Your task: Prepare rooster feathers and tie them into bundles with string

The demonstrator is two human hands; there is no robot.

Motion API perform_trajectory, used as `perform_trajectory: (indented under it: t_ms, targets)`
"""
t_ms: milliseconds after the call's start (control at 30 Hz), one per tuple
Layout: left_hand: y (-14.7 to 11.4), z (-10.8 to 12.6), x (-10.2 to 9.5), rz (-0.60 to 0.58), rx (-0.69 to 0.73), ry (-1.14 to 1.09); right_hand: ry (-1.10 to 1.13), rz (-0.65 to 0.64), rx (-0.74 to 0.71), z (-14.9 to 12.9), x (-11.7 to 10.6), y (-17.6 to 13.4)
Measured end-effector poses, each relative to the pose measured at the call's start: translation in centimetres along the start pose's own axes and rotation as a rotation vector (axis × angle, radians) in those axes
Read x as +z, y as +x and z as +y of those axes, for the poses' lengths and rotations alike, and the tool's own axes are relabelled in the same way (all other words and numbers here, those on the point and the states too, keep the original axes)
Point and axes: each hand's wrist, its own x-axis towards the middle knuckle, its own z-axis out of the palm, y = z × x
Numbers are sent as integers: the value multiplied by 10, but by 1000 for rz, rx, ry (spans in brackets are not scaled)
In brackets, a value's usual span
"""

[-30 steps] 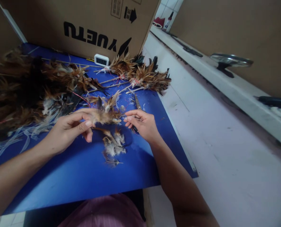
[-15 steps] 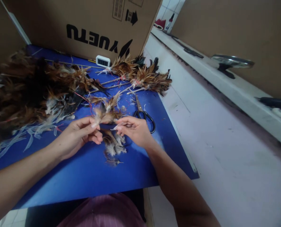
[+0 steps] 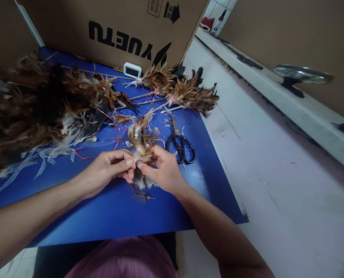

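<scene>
Between my hands is a small tuft of brown and pale feathers (image 3: pixel 141 155). My left hand (image 3: pixel 114 168) pinches its base between thumb and fingers. From the other side my right hand (image 3: pixel 161 168) closes its fingertips on the same tuft, close to the left thumb. More brown feathers (image 3: pixel 139 129) lie just beyond my fingertips. Below the hands some grey, fluffy feathers (image 3: pixel 144 182) rest on the blue surface (image 3: pixel 102 220), partly covered by my fingers. Black-handled scissors (image 3: pixel 180 144) lie to the right of my right hand, blades pointing away.
A large heap of brown and black feathers (image 3: pixel 24 116) covers the left side. Feather bundles tied on sticks (image 3: pixel 186 92) lie at the back right, near a small white device (image 3: pixel 132 70). A cardboard box (image 3: pixel 116 23) stands behind. Red string (image 3: pixel 116 129) trails across the middle.
My right hand has come in toward my left, and its fingers now meet the feather tuft. The view has shifted slightly, so the scene sits a little further right.
</scene>
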Motion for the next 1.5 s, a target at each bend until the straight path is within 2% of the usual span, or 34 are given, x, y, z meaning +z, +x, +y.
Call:
perform_trajectory:
  t_ms: [400, 867, 1267, 1500]
  targets:
    - [-2, 4, 4, 37, -36, 15, 223, -63, 120, -10, 1, 2]
    - [-3, 4, 2, 55, -41, -54, 263, -90, 96, -9, -2, 3]
    - [-1, 4, 5, 42, -53, -35, 303, -18, 143, -9, 3, 4]
    - [-1, 4, 2, 66, -41, -35, 301, -3, 101, -10, 0, 5]
